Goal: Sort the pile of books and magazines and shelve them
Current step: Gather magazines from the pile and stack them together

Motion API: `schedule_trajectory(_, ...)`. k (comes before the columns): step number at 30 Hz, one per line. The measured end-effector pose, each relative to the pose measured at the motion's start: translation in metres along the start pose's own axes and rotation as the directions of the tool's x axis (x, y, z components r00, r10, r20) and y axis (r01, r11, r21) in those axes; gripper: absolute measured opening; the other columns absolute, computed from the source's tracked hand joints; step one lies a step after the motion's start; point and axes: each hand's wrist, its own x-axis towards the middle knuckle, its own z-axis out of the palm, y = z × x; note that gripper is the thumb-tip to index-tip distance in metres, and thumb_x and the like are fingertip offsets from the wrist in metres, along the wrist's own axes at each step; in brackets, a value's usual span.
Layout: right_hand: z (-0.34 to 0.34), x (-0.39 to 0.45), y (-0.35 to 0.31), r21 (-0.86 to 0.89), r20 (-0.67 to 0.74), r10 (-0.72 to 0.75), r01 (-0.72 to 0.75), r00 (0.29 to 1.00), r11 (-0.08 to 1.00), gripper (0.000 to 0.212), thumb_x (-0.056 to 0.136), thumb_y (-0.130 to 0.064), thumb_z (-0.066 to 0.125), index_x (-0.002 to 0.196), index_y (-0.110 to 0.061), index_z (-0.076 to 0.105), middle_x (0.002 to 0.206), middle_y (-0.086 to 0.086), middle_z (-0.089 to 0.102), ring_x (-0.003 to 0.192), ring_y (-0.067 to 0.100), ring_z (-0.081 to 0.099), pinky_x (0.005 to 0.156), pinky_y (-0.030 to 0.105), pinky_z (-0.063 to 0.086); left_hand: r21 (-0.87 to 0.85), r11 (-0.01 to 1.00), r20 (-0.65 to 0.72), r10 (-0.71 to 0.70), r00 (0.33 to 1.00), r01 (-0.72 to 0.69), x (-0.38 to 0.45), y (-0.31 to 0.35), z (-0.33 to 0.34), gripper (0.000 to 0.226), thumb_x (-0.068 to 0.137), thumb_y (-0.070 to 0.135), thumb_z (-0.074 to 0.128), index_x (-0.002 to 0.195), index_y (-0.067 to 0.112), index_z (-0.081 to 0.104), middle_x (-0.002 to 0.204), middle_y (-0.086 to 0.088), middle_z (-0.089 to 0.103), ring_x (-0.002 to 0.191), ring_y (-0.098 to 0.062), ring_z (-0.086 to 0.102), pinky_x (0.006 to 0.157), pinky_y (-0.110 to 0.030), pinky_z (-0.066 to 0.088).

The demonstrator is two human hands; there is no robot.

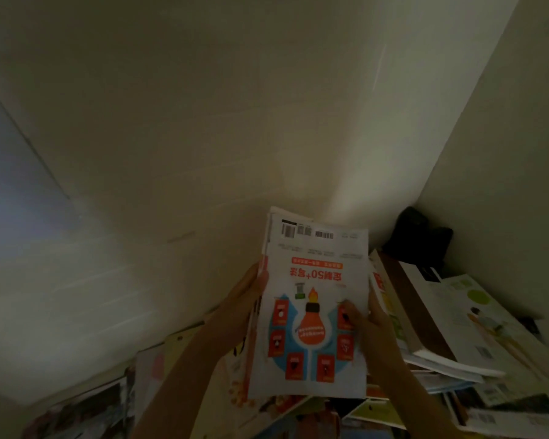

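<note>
Two hands hold one small stack of books point(314, 299) at lower centre of the frame. The left hand point(251, 289) grips its left edge; the right hand point(362, 321) pinches its right edge, thumb on the cover. Perhaps a dozen blurred magazines point(457, 337) lie piled at lower right.

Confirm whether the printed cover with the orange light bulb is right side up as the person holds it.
No: the orange light bulb cover is upside down, barcodes at its far edge, held by the left hand and right hand.

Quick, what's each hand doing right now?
Left hand: grips the left edge of the books.
Right hand: grips their right edge, thumb on the cover.
</note>
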Motion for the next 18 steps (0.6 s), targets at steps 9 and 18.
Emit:
schedule_trajectory(9,-0.004,0.002,0.012,-0.012,-0.018,0.056,-0.056,0.998,0.998,0.018,0.091,-0.015,0.053,0.108,-0.012,0.058,0.098,0.013,0.072,0.088,0.035,0.069,0.078,0.059,0.053,0.114,0.990,-0.200,0.106,0.974,-0.084,0.007,-0.014,0.002,0.031,0.091,0.032,0.050,0.117,0.016,0.053,0.094,-0.008,0.072,0.080,-0.029,0.070,0.066,-0.040,0.058)
schedule_trajectory(18,-0.004,0.002,0.020,-0.026,-0.041,0.061,-0.062,0.997,0.998,0.021,0.090,-0.014,0.055,0.111,-0.014,0.057,0.098,0.011,0.072,0.085,0.032,0.071,0.072,0.052,0.057,0.056,0.993,-0.172,-0.097,0.980,0.108,0.011,-0.029,-0.014,0.036,0.092,0.046,0.041,0.112,0.022,0.059,0.102,-0.022,0.065,0.087,-0.031,0.063,0.081,-0.047,0.055)
